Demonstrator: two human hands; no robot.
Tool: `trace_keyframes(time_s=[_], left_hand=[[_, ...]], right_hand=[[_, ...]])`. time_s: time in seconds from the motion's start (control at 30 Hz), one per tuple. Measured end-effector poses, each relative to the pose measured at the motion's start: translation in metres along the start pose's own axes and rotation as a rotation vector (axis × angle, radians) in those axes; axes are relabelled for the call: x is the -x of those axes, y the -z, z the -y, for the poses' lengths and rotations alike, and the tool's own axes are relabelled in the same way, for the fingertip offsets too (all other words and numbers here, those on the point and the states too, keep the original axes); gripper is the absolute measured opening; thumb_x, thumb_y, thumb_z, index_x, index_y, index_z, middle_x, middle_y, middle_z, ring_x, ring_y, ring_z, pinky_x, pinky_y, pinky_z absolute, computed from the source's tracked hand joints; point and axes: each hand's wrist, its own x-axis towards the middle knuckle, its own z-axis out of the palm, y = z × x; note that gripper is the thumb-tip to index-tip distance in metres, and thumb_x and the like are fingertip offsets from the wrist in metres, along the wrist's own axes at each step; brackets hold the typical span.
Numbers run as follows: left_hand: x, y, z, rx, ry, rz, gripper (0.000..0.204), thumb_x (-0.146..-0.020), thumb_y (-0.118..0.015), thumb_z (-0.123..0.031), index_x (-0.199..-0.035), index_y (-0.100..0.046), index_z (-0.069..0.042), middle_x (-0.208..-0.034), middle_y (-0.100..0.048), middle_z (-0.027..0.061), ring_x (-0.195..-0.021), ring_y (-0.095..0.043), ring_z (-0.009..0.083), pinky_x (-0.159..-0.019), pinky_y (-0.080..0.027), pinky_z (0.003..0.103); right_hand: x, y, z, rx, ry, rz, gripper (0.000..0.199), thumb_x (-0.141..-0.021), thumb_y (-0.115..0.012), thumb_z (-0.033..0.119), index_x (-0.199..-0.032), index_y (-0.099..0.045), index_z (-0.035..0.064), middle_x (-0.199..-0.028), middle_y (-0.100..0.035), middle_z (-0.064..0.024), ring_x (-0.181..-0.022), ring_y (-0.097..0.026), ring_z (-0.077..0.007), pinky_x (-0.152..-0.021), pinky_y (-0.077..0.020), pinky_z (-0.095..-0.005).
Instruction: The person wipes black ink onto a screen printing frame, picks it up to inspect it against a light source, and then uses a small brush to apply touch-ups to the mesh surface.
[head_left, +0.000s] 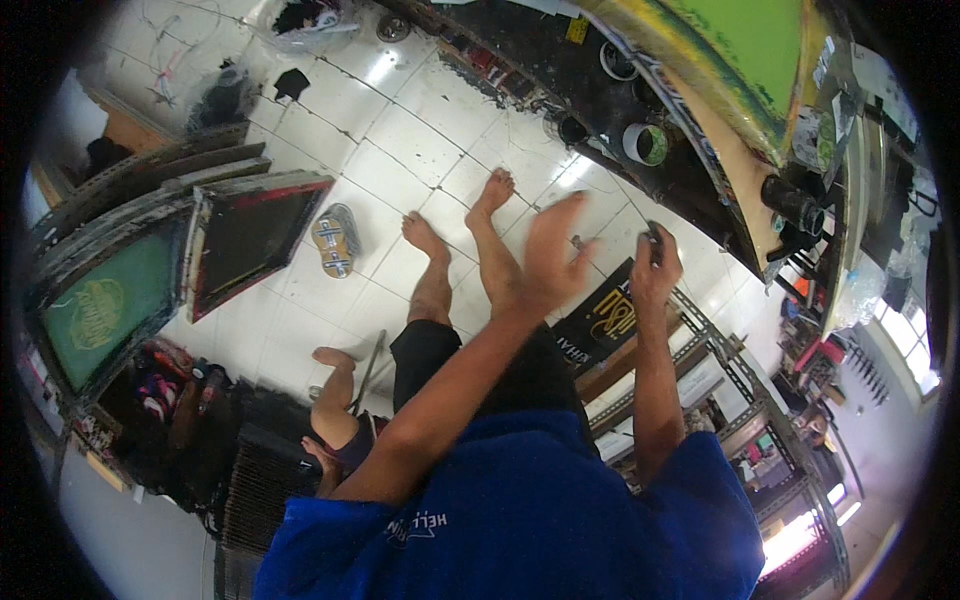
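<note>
My left hand (556, 258) is raised over the tiled floor, its fingers apart and smeared by motion; nothing shows in it. To its right, my right hand (656, 275) is closed around a small dark object (655, 240), mostly covered by the fingers, so its kind cannot be made out. Below and between the two forearms lies a black panel (600, 322) with gold and white lettering. My bare feet stand on the white tiles, beyond the left forearm.
Framed printing screens (255, 240) lean at the left, beside a patterned slipper (336, 240). Another person's leg (335, 392) shows at lower left. A dark bench at upper right holds a green-stained pot (645, 145) and a large green screen (745, 60). A metal rack (715, 365) stands at right.
</note>
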Motion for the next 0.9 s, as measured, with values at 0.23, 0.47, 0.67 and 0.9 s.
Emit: trace_keyframes(time_s=[0.23,0.47,0.67,0.9], left_hand=[[0.133,0.150,0.139,-0.579,0.865,0.361,0.069,-0.071,-0.071,-0.018,-0.128,-0.039,0.005,-0.121,-0.050,0.0263,-0.113,-0.048,0.0407,-0.095,-0.041,0.044],[0.264,0.183,0.208,-0.503,1.145,0.111,0.065,-0.071,-0.071,-0.025,-0.124,-0.046,0.004,-0.120,-0.052,0.0232,-0.115,-0.048,0.0368,-0.098,-0.039,0.042],[0.238,0.177,0.199,-0.499,1.249,0.301,0.065,-0.072,-0.070,-0.023,-0.127,-0.046,0.000,-0.128,-0.047,0.0209,-0.120,-0.044,0.0360,-0.102,-0.037,0.040],[0.246,0.177,0.209,-0.554,1.160,0.388,0.065,-0.072,-0.069,-0.023,-0.129,-0.045,-0.003,-0.134,-0.044,0.0157,-0.124,-0.040,0.0350,-0.102,-0.037,0.041]], right_hand=[[-0.040,-0.059,-0.073,0.066,-0.058,-0.002,0.019,-0.081,-0.060,0.007,-0.095,-0.062,-0.0048,-0.079,-0.066,-0.0161,-0.071,-0.064,-0.0198,-0.062,-0.0491,-0.0310],[-0.074,-0.066,-0.076,0.357,0.090,-0.078,0.020,-0.079,-0.062,0.011,-0.094,-0.063,-0.0020,-0.075,-0.066,-0.0170,-0.069,-0.065,-0.0299,-0.062,-0.0497,-0.0374],[0.010,-0.095,-0.050,0.371,0.009,0.691,0.027,-0.079,-0.061,0.013,-0.106,-0.061,0.0074,-0.087,-0.065,-0.0153,-0.071,-0.063,-0.0343,-0.068,-0.0515,-0.0392],[0.037,-0.118,-0.041,0.344,0.081,0.746,0.025,-0.079,-0.059,0.012,-0.103,-0.062,0.0074,-0.096,-0.064,-0.0147,-0.076,-0.064,-0.0325,-0.070,-0.0516,-0.0391]])
